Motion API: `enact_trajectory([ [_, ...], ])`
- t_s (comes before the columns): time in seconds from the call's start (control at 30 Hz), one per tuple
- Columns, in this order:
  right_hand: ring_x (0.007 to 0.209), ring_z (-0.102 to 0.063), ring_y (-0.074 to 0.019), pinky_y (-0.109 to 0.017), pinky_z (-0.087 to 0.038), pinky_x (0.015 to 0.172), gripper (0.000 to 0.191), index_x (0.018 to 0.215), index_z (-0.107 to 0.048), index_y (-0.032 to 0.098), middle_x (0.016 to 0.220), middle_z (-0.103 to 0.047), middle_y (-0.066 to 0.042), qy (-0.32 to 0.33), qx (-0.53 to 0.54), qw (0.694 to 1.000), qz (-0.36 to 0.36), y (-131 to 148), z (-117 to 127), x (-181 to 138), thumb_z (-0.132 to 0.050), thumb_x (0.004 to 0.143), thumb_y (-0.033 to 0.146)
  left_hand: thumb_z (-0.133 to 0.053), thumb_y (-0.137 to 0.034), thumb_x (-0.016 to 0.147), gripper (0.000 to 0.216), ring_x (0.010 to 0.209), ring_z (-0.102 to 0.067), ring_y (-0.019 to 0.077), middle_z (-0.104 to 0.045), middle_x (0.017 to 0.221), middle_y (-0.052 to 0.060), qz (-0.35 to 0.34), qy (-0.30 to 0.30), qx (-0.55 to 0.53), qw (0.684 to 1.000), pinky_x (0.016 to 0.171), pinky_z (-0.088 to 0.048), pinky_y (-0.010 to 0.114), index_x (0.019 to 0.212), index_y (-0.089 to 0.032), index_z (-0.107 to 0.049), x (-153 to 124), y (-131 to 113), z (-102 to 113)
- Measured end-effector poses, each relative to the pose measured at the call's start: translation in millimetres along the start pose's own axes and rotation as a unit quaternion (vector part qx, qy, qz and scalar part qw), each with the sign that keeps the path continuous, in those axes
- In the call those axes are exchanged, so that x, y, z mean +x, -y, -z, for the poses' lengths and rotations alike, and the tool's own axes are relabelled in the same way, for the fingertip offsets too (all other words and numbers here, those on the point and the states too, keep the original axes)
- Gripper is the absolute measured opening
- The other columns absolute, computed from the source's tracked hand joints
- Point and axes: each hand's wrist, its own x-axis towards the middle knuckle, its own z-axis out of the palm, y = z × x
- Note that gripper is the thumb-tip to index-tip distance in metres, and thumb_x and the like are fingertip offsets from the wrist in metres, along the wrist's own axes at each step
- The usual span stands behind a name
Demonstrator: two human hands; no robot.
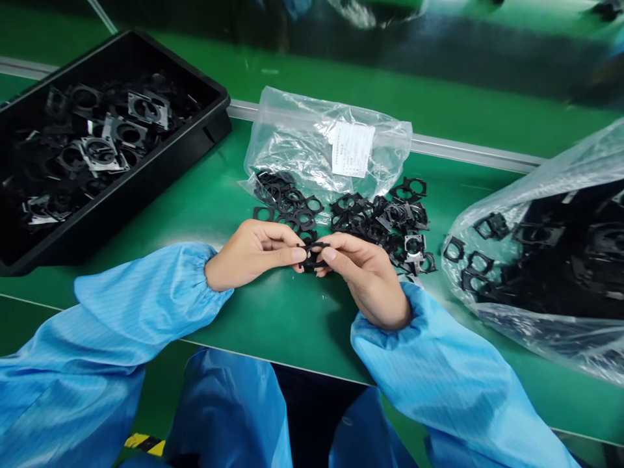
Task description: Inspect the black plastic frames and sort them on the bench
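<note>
At my left, a deep black plastic tray [146,175] holds heaped flat parts [101,151] with round holes, some glinting. Next, the bare left hand [256,253] and bare right hand [363,270] each pinch an end of a small black frame-like part [313,255]. It lies directly between their fingers [280,234], long axis side to side, neither hand nearer (its finer detail escapes me). Beyond, matte ring-shaped pieces [373,218] litter the smooth green counter [287,318] before a crinkled clear bag [292,120]; rightmost, a bulging transparent sack [575,166].

A small black part [312,262] is held by both ends.
</note>
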Motion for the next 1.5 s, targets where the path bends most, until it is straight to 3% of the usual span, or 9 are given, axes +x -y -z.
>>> enact_trajectory([
  [0.13,0.077,-0.068,-0.014,-0.028,-0.06,0.073,0.03,0.088,-0.078,0.021,0.09,-0.077,-0.002,0.009,0.01,1.0,0.003,0,1,0,-0.087,0.08,0.048,-0.089,-0.046,0.077,0.035,0.066,-0.075,0.0182,-0.077,0.069,0.006,-0.001,-0.001,-0.013,1.0,0.064,-0.062,0.026,0.073,-0.014,-0.077,0,1,0],
  [0.33,0.062,-0.065,-0.0111,-0.028,-0.059,0.067,0.028,0.082,-0.079,0.021,0.08,-0.077,0.0,-0.013,0.027,1.0,0.0,0,1,2,-0.09,0.076,0.046,-0.092,-0.047,0.074,0.037,0.068,-0.077,0.0196,-0.079,0.074,0.006,-0.001,-0.017,-0.04,0.999,0.068,-0.066,0.028,0.081,-0.014,-0.079,1,5,0],
  [0.53,0.058,-0.066,-0.0121,-0.027,-0.059,0.064,0.028,0.078,-0.078,0.02,0.066,-0.074,0.001,-0.017,0.024,1.0,0.0,4,-1,1,-0.093,0.073,0.044,-0.09,-0.049,0.075,0.037,0.067,-0.076,0.018,-0.079,0.074,0.005,-0.053,-0.075,0.007,0.996,0.066,-0.064,0.026,0.079,-0.014,-0.078,-1,5,-2],
  [0.77,0.06,-0.071,-0.0134,-0.027,-0.061,0.064,0.034,0.083,-0.079,0.021,0.068,-0.074,0.002,-0.042,0.023,0.999,0.02,4,-3,1,-0.097,0.065,0.044,-0.083,-0.05,0.082,0.034,0.071,-0.074,0.0158,-0.08,0.079,0.005,-0.099,-0.099,0.065,0.988,0.064,-0.06,0.023,0.084,-0.016,-0.079,-1,5,-4],
  [1.1,0.059,-0.07,-0.0127,-0.028,-0.061,0.063,0.023,0.082,-0.083,0.023,0.067,-0.074,0.003,-0.049,0.003,0.998,0.05,4,-6,-2,-0.096,0.069,0.037,-0.08,-0.038,0.088,0.023,0.063,-0.074,0.014,-0.076,0.072,0.001,-0.12,-0.068,0.05,0.989,0.061,-0.061,0.022,0.088,-0.016,-0.074,-4,3,-4],
  [1.3,0.059,-0.07,-0.0126,-0.026,-0.06,0.06,0.033,0.08,-0.082,0.022,0.065,-0.073,0.002,-0.045,0.004,0.998,0.034,3,-3,1,-0.098,0.062,0.045,-0.079,-0.039,0.088,0.024,0.067,-0.075,0.0155,-0.076,0.073,0.002,-0.088,-0.052,0.046,0.994,0.064,-0.061,0.023,0.096,-0.016,-0.077,-1,7,-3],
  [1.5,0.064,-0.071,-0.0112,-0.025,-0.063,0.068,0.037,0.084,-0.081,0.022,0.072,-0.074,0.003,-0.034,0.012,0.999,0.025,3,-3,3,-0.098,0.063,0.047,-0.077,-0.032,0.089,0.017,0.072,-0.076,0.0156,-0.079,0.08,0.002,-0.089,-0.042,0.043,0.994,0.068,-0.063,0.024,0.095,-0.016,-0.075,-1,10,-3],
])
